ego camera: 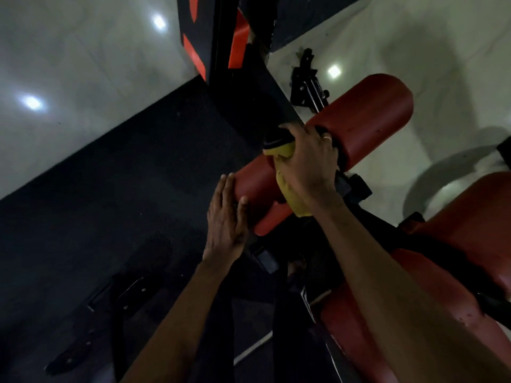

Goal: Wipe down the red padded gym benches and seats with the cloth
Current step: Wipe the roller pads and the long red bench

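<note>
Right hand [307, 161] grips a yellow cloth [287, 189] around a red roller pad [257, 186], probably near its middle post. Left hand [226, 217] presses flat, steadying the pad's end. Best wiped all round, firmly.

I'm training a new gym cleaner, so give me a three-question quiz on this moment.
1. True or false: the cloth is blue.
2. Which hand grips the cloth: A) left hand B) right hand?
3. Fill in: the left hand rests flat on the near end of the red ____.

Key: 1 false, it is yellow; 2 B; 3 roller pad.
</note>
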A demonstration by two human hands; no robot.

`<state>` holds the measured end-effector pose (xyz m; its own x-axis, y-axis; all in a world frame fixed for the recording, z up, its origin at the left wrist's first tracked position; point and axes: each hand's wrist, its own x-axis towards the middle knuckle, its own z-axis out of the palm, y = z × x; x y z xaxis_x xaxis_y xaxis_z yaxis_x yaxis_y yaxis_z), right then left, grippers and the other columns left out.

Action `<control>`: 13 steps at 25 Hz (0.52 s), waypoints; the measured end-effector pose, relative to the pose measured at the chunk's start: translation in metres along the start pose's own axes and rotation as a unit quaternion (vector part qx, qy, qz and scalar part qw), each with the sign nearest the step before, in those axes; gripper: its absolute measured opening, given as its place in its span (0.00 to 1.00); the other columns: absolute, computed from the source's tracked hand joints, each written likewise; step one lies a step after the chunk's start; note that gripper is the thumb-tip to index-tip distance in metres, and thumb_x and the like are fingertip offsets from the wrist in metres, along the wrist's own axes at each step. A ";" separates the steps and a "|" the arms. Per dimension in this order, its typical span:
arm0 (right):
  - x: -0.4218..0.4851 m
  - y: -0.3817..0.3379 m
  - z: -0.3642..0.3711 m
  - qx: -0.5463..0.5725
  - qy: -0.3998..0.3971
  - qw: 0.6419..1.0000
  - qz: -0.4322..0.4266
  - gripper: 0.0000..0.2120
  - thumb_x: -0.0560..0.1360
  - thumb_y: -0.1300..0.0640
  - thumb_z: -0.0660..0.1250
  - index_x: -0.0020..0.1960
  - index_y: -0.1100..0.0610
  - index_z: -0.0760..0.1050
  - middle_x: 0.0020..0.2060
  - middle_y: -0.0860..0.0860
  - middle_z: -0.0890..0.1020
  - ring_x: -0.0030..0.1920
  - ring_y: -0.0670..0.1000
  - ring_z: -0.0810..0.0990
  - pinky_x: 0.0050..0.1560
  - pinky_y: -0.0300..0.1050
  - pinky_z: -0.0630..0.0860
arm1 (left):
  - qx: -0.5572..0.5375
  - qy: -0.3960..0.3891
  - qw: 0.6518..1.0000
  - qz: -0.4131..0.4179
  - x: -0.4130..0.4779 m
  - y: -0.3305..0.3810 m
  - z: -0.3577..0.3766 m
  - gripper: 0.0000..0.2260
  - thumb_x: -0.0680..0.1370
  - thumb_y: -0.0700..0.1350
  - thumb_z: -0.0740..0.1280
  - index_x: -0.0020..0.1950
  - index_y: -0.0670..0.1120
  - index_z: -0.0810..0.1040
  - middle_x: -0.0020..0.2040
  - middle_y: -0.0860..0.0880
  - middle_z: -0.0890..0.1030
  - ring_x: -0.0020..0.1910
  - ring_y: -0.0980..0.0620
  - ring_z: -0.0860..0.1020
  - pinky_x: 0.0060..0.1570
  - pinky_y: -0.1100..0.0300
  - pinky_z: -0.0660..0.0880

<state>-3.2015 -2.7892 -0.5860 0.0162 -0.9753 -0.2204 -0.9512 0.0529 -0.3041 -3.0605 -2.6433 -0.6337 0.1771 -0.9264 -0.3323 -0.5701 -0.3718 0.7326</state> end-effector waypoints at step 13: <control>0.030 -0.057 -0.004 -0.179 -0.174 0.968 0.022 0.27 0.72 0.46 0.71 0.69 0.52 0.72 0.66 0.56 0.74 0.68 0.64 0.68 0.65 0.60 0.66 | -0.059 -0.201 0.978 0.004 0.011 -0.032 -0.041 0.37 0.80 0.66 0.55 0.81 0.57 0.39 0.82 0.52 0.47 0.79 0.44 0.58 0.74 0.41 0.62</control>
<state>-3.1474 -2.8220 -0.5718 0.0167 -0.8388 -0.5442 -0.9982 -0.0458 0.0399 -3.0068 -2.6441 -0.6366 -0.1696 -0.8397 -0.5159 -0.4695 -0.3914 0.7914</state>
